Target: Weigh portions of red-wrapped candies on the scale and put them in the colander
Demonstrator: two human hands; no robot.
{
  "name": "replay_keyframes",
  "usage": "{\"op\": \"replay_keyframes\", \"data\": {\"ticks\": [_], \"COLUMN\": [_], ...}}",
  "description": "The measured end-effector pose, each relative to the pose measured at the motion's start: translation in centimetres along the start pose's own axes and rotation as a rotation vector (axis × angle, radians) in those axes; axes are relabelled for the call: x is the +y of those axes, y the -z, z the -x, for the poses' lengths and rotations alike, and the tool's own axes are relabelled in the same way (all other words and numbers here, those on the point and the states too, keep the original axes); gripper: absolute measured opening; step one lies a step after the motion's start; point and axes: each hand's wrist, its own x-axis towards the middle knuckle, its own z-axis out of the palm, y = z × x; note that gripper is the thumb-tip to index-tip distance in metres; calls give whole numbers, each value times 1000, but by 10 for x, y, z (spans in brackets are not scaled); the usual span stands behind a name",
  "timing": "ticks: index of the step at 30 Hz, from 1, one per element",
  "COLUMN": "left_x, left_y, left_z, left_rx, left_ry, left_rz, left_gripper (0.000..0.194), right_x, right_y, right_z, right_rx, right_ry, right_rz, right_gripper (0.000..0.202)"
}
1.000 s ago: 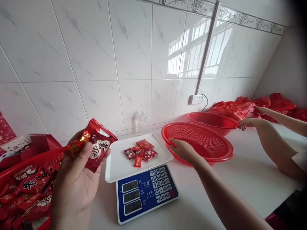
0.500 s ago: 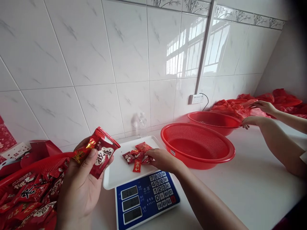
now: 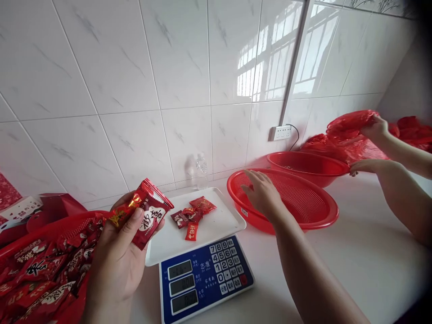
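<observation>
My left hand is closed around a few small wrapped snack packets, red, dark red and gold, held up left of the scale tray. My right hand is over the near-left rim of a red plastic colander, fingers stretched and apart. Its palm side is hidden, and nothing shows in it. On the white tray of a blue digital scale lies a small cluster of red and dark red packets.
At left a red basket is heaped with similar packets. A second red basin stands behind the colander, a co-worker's hand at its rim. Their other hand lifts a red plastic bag. A clear bottle stands by the wall.
My right hand has moved from the packets on the tray rightward to the colander. My left hand still holds its packets. The co-worker has raised a red bag from the pile.
</observation>
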Motion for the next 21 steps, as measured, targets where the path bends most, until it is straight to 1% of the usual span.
{"op": "replay_keyframes", "data": {"ticks": [2, 4, 6, 8, 11, 14, 18, 21], "left_x": [0, 1, 1, 2, 3, 3, 1, -1], "left_y": [0, -1, -1, -1, 0, 1, 2, 1], "left_z": [0, 0, 0, 0, 0, 0, -1, -1], "left_rx": [-8, -16, -19, -12, 2, -7, -17, -19], "left_ry": [-4, -7, -12, -15, -26, -35, -25, -8], "left_rz": [0, 0, 0, 4, 10, 7, 36, 42], "left_gripper": [28, 28, 29, 30, 35, 37, 37, 36], "right_x": [-11, -29, -48, -62, -67, -60, -50, -49], "right_y": [-14, -30, -44, -53, -58, -55, -51, -55], "right_z": [5, 10, 15, 16, 15, 15, 15, 17], "right_rx": [-123, -302, -439, -510, -579, -626, -573, -512], "right_ry": [137, 262, 303, 293, 287, 301, 263, 244], "right_rz": [-97, -168, -180, -151, -107, -116, -104, -86], "right_gripper": [46, 44, 45, 44, 41, 37, 26, 17]}}
